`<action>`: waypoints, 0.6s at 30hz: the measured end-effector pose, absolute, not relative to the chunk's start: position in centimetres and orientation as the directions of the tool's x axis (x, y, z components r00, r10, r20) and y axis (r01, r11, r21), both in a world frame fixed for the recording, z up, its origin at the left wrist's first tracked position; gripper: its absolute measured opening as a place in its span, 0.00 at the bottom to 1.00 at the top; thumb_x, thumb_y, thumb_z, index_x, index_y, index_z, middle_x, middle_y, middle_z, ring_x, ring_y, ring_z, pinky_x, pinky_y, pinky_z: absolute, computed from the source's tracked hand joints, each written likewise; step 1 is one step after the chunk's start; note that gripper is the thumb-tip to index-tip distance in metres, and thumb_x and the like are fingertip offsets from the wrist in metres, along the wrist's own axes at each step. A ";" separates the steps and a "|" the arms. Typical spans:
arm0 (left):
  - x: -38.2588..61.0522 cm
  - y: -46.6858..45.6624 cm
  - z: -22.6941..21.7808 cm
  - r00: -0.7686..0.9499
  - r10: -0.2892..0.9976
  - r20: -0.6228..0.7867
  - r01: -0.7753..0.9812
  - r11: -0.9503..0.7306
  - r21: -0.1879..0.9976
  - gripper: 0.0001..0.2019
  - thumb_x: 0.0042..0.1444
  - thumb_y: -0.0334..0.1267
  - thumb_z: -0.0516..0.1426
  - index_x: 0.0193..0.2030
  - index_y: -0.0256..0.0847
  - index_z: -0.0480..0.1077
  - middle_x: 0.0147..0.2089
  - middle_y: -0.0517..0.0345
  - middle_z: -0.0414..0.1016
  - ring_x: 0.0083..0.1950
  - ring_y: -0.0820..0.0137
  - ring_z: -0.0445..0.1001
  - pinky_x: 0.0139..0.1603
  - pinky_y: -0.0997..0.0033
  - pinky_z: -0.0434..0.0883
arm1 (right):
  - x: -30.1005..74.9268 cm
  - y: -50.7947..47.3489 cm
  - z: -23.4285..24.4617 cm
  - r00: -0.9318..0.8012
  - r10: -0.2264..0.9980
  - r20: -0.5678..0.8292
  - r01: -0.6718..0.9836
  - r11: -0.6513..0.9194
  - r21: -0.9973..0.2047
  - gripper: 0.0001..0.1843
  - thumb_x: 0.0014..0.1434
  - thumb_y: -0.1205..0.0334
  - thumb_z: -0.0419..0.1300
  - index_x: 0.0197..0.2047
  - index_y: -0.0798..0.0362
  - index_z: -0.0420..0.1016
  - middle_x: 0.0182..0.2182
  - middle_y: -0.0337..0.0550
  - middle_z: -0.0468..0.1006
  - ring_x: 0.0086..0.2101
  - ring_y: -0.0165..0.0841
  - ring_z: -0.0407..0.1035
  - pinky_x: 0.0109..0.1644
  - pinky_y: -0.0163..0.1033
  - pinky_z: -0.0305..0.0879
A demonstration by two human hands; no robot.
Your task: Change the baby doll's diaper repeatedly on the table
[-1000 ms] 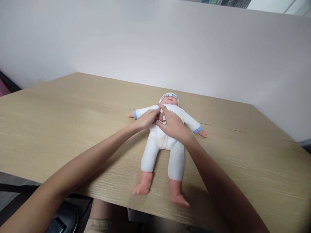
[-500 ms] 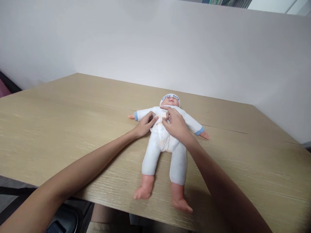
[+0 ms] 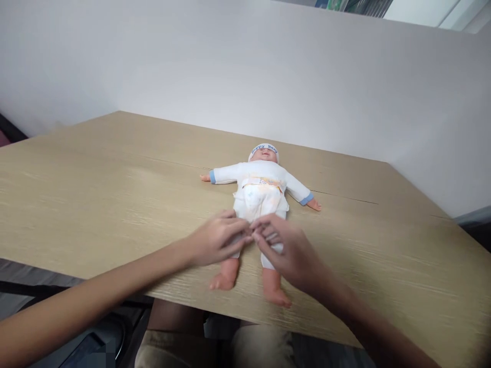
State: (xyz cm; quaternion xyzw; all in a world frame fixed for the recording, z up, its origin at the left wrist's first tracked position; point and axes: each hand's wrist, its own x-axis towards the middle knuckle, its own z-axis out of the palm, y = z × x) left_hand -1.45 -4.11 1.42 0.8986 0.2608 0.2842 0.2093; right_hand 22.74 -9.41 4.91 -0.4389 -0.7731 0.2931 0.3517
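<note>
A baby doll (image 3: 261, 190) lies on its back on the wooden table (image 3: 95, 194), arms spread, head away from me in a white cap. Its white top covers the chest, and a diaper with a yellowish print shows at the belly. My left hand (image 3: 218, 238) and my right hand (image 3: 288, 251) meet over the doll's thighs. Both have their fingers curled and pinched on the white trouser fabric there. The bare feet (image 3: 276, 296) stick out below my hands, close to the table's front edge.
A plain white partition (image 3: 245, 76) stands along the far side of the table. A seam runs across the tabletop to the right of the doll. My knees and a dark chair part (image 3: 95, 342) show under the front edge.
Both hands moved from the doll's chest down to its thighs. The diaper at the belly is now uncovered. The view tilted slightly.
</note>
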 end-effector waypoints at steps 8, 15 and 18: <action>-1.3 -2.9 0.3 0.575 0.771 0.273 0.496 -0.595 0.632 0.19 0.67 0.57 0.67 0.53 0.46 0.78 0.38 0.57 0.85 0.43 0.59 0.79 0.46 0.61 0.72 | 26.3 -9.4 0.9 -0.275 0.914 0.298 0.749 0.398 -0.530 0.07 0.76 0.54 0.62 0.46 0.45 0.80 0.31 0.38 0.83 0.30 0.38 0.76 0.39 0.43 0.67; 0.9 -0.6 0.4 0.497 0.852 0.167 0.588 -0.472 0.657 0.16 0.67 0.55 0.67 0.39 0.45 0.81 0.27 0.60 0.81 0.30 0.66 0.76 0.35 0.66 0.63 | 24.4 -7.4 0.7 -0.209 0.923 0.323 0.862 0.330 -0.386 0.08 0.75 0.55 0.64 0.43 0.47 0.79 0.32 0.41 0.84 0.32 0.41 0.77 0.35 0.42 0.57; 0.8 -0.5 -0.4 0.475 0.843 0.252 0.604 -0.520 0.604 0.12 0.65 0.51 0.69 0.38 0.45 0.81 0.29 0.58 0.81 0.34 0.63 0.76 0.38 0.65 0.65 | 24.3 -7.2 0.1 -0.201 0.914 0.352 0.873 0.330 -0.360 0.10 0.76 0.55 0.62 0.41 0.47 0.79 0.35 0.42 0.83 0.32 0.39 0.75 0.35 0.42 0.57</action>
